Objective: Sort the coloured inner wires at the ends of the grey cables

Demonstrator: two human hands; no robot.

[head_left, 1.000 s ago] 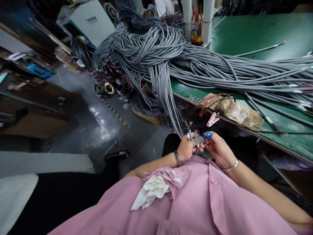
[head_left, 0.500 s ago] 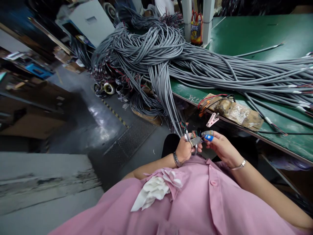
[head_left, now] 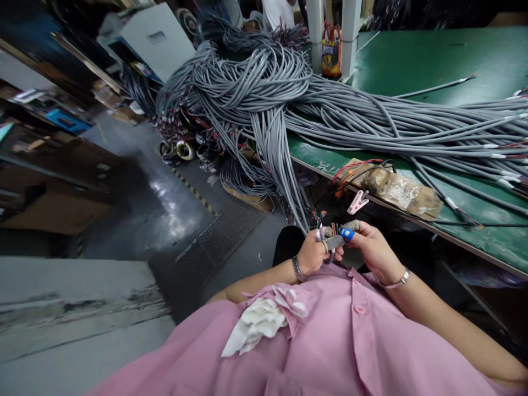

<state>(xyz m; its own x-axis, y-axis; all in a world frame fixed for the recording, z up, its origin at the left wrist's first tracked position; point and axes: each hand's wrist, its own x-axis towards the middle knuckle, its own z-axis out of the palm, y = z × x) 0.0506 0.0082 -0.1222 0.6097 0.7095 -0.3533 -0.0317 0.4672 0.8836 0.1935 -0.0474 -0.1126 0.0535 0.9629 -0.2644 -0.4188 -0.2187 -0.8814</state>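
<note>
We are in a workshop, most likely a factory floor, where cable is handled in bulk. We can tell from the grey cables (head_left: 251, 80) heaped thickly along a long green worktop (head_left: 412, 58), with bunched wire ends (head_left: 173, 121) at the heap's left side. We also see a smooth grey floor (head_left: 142, 165) marked by a yellow-and-black striped line (head_left: 193, 192), a textured metal plate (head_left: 223, 236) on it, and cardboard boxes (head_left: 58, 212) at the left.
</note>
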